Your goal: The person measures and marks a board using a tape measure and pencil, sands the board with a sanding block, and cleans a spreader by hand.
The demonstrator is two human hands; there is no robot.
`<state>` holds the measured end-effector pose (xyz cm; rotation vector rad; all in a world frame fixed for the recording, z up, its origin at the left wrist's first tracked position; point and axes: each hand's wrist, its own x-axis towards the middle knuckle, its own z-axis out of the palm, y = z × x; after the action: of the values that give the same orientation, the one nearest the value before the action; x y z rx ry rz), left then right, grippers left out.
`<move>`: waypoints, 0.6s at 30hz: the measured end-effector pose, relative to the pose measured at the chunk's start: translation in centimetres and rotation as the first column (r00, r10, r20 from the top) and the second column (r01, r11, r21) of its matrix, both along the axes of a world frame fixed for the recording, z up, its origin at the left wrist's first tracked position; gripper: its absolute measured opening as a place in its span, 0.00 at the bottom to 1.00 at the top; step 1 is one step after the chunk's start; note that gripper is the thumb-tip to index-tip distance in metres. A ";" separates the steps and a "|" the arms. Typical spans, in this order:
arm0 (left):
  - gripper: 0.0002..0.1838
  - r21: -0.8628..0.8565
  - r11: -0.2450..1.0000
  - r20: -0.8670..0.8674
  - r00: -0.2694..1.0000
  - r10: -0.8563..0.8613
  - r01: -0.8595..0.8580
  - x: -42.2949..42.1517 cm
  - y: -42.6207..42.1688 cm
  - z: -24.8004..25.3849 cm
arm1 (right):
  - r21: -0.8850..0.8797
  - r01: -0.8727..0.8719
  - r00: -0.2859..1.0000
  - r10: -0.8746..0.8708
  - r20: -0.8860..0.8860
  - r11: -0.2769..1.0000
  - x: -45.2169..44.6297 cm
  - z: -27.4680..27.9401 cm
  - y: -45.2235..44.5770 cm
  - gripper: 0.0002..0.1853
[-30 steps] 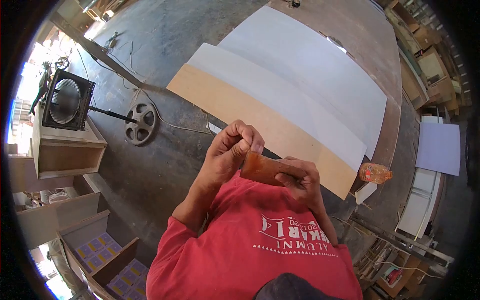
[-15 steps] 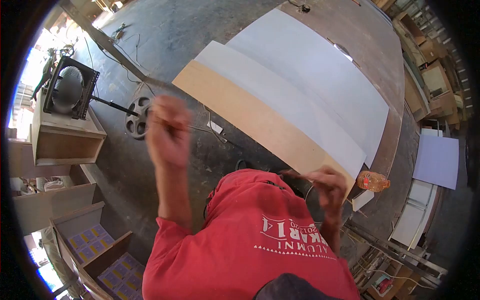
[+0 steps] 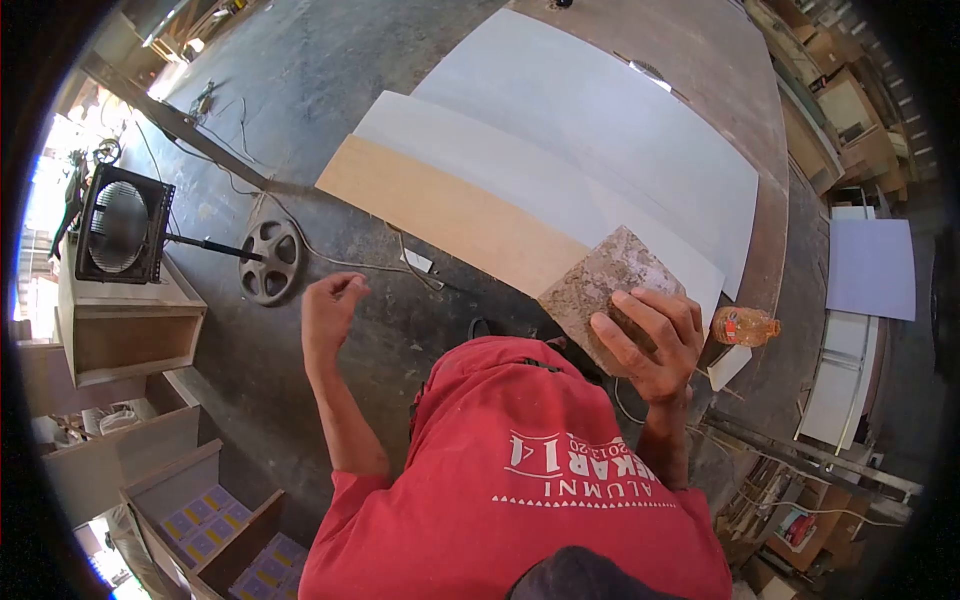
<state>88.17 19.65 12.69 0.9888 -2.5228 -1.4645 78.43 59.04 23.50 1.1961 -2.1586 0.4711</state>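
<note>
My right hand (image 3: 655, 340) grips a flat, squarish piece with a mottled brown and grey face (image 3: 590, 292), its fingers spread across that face. The piece is tilted and overlaps the near edge of the tan board (image 3: 440, 205) in view. Off to the left, my left hand (image 3: 333, 310) is raised above the dark floor, apart from the piece. Its fingertips and thumb are drawn together; whatever may be between them is too small to make out. Beyond the tan strip lie large white sheets (image 3: 590, 110).
An orange-tinted plastic bottle (image 3: 744, 326) is right of the boards. At the left are a black fan (image 3: 120, 225) with a round base (image 3: 270, 262), a wooden cabinet (image 3: 135, 325) and open boxes (image 3: 180, 485). A cable (image 3: 340, 264) crosses the floor.
My left hand has left the brown piece and moved left. My right hand has moved right and turned the piece, so its mottled face shows. The whole view has shifted slightly.
</note>
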 end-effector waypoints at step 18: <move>0.12 -0.082 0.774 -0.669 0.542 -0.510 0.628 -3.9 12.5 9.8 | -0.129 -0.181 0.927 0.212 0.308 0.975 0.2 -0.5 -2.3 0.18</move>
<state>84.24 32.15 22.47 -0.4361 -2.2313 -1.7601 78.60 56.77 23.01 1.3645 -2.2581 0.9046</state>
